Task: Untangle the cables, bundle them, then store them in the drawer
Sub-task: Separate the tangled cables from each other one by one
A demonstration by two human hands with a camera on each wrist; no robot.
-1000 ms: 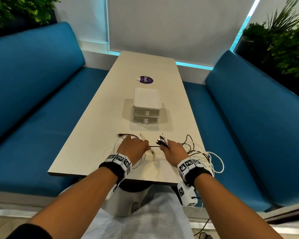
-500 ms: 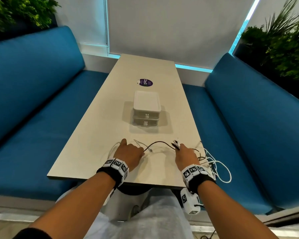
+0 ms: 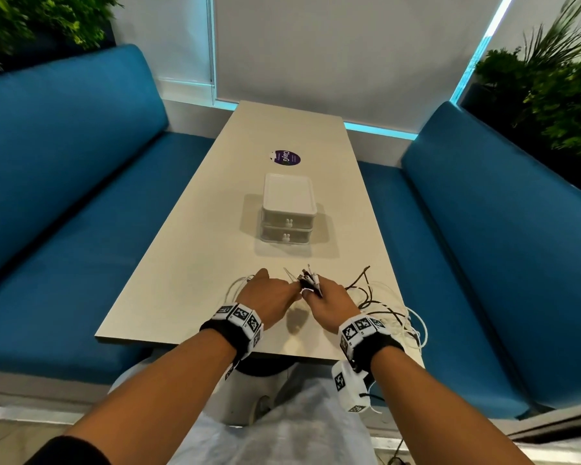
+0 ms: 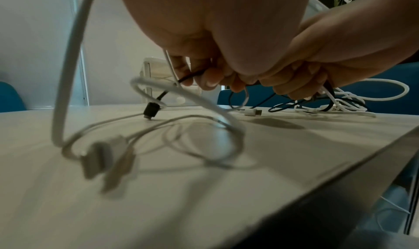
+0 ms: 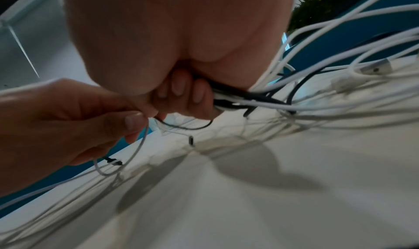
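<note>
Several white and black cables [image 3: 379, 297] lie tangled on the near end of the table [image 3: 188, 263], trailing right over its edge. My right hand [image 3: 329, 300] grips a bunch of cable ends [image 3: 311, 280] that stick up from its fist; its curled fingers [image 5: 192, 93] hold black and white strands. My left hand [image 3: 272, 295] sits close beside it and pinches a thin black cable [image 4: 192, 74], whose plug [image 4: 150, 110] dangles onto the table. White loops [image 4: 181, 132] lie under the left hand. The small white two-drawer unit [image 3: 287, 209] stands mid-table, both drawers closed.
Blue padded benches [image 3: 64, 182] run along both sides of the table. A purple round sticker [image 3: 285, 158] lies beyond the drawer unit. Plants [image 3: 550, 78] stand behind the benches. Some cable loops [image 3: 413, 330] hang off the table's near right corner.
Both hands have come together again near the table's middle; half a second ago they were spread apart with a black cable stretched between them. The right hand's bunch of plugs rose upright.
</note>
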